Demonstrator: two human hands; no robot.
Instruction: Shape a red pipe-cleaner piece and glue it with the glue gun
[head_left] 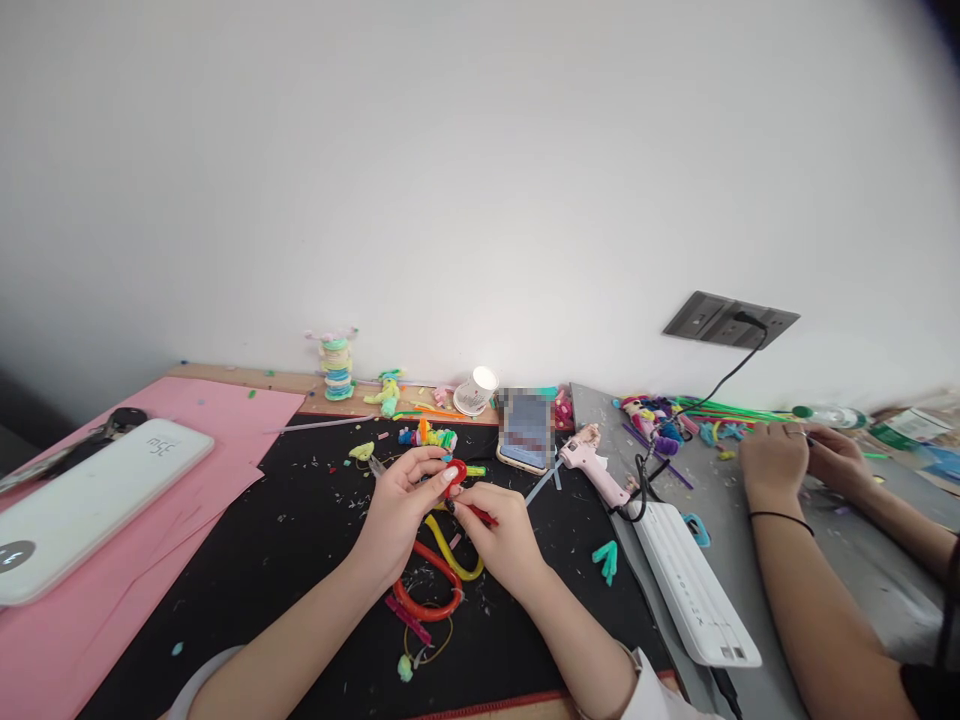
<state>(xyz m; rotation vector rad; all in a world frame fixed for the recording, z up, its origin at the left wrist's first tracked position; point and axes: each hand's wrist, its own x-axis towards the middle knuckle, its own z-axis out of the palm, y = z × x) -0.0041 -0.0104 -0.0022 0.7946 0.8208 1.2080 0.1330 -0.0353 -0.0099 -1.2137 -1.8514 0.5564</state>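
Observation:
A curled red pipe cleaner point(455, 467) is pinched between the thumb and fingers of my left hand point(405, 505). My right hand point(504, 530) grips the same red piece lower down, and a short length of it shows past the fingers. Directly below both hands, a red-orange tube loop point(426, 615) and a yellow tube point(471, 574) lie on the black mat point(300, 590). Beside the loop rests a magenta strip point(409, 620). A grey tool tip, perhaps pliers point(377, 466), pokes out behind my left fingers.
A phone point(525, 430) leans near the wall beside a white paper cup point(475, 390). A pink glue gun point(596, 465) and white power strip point(697, 590) lie right. A white power bank point(97, 510) sits on pink sheets point(247, 420). A co-worker's hands point(780, 465) work at far right.

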